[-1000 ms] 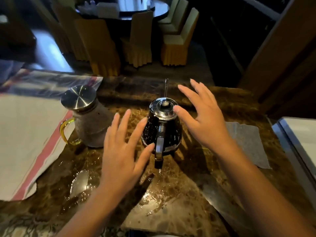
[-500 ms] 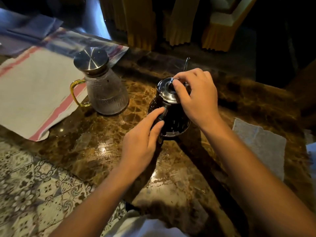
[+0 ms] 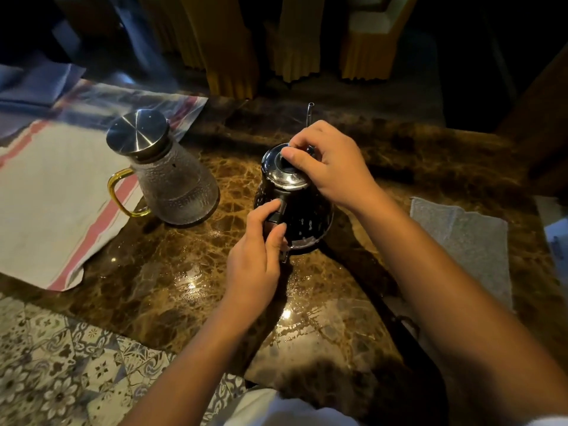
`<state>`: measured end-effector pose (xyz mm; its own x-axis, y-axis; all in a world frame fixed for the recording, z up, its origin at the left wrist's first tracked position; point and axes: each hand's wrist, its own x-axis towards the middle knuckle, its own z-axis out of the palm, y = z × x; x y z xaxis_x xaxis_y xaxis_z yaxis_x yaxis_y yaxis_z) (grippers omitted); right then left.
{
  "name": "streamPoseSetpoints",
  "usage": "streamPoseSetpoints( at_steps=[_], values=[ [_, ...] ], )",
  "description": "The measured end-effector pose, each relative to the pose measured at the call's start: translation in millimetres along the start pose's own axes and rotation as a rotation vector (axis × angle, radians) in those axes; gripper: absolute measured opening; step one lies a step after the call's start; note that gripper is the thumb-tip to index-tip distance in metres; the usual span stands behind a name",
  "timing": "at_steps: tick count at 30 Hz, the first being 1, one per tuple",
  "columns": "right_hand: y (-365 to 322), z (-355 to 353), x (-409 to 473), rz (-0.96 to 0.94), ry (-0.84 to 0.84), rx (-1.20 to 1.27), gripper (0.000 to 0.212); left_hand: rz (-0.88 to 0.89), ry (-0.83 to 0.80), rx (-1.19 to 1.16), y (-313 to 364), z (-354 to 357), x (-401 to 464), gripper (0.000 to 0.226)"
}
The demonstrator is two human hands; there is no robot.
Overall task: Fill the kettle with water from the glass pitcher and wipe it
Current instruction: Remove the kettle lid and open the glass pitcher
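While left hand [image 3: 256, 241] grips handle — right hand [image 3: 330, 167] pinches knob.

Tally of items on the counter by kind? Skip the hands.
Kettle: 1
Pitcher: 1
Grey cloth: 1
Striped towel: 1
Total: 4

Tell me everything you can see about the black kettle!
The kettle is black and glossy with small pale specks, a shiny metal lid and a thin spout pointing away. It stands upright on the brown marble counter, lid on. The right hand pinches the lid knob; the left hand grips the dark handle.
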<state>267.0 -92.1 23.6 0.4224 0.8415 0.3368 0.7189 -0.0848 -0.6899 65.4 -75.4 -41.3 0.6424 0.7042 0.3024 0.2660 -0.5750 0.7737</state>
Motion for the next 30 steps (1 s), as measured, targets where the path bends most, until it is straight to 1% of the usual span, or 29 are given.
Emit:
streamPoseSetpoints(
  at_steps=[5, 7, 16, 17, 18, 20, 21, 22, 23, 27, 30],
  values=[
    [3, 4, -1, -0.009, 0.024, 0.074, 0.008, 0.001, -0.01, -0.021, -3, -1, 0, 0.04],
    [3, 4, 0, -0.015, 0.024, 0.091, 0.008, 0.008, -0.008, -0.016, -4, 0, 1, 0.039],
    [8, -2, 8, 0.019, -0.094, 0.229, 0.009, 0.029, -0.001, -0.02, -4, 1, 2, 0.039],
    [7, -2, 9, 0.041, -0.086, 0.278, 0.01, 0.029, -0.004, -0.021, -4, 1, 2, 0.039],
    [8, -2, 9, 0.099, -0.052, 0.383, 0.012, 0.028, -0.008, -0.026, -4, 0, 1, 0.039],
    [8, -7, 8, 0.287, 0.064, 0.736, 0.019, 0.022, -0.018, -0.047, -4, 0, 1, 0.039],
    [10, -11, 7, 0.347, 0.117, 0.844, 0.021, 0.02, -0.025, -0.059, -3, 0, 2, 0.038],
    [13, -15, 5, 0.365, 0.15, 0.851, 0.022, 0.02, -0.03, -0.069, -2, 0, 3, 0.038],
    [15, -17, 2, 0.356, 0.155, 0.808, 0.022, 0.021, -0.034, -0.078, -1, 0, 4, 0.038],
    [11, -26, -16, 0.229, 0.131, 0.511, 0.019, 0.03, -0.053, -0.086, -2, 1, 5, 0.041],
    [1, -34, -26, 0.2, 0.138, 0.447, 0.014, 0.046, -0.072, -0.097, -6, -1, 6, 0.041]
  ],
)
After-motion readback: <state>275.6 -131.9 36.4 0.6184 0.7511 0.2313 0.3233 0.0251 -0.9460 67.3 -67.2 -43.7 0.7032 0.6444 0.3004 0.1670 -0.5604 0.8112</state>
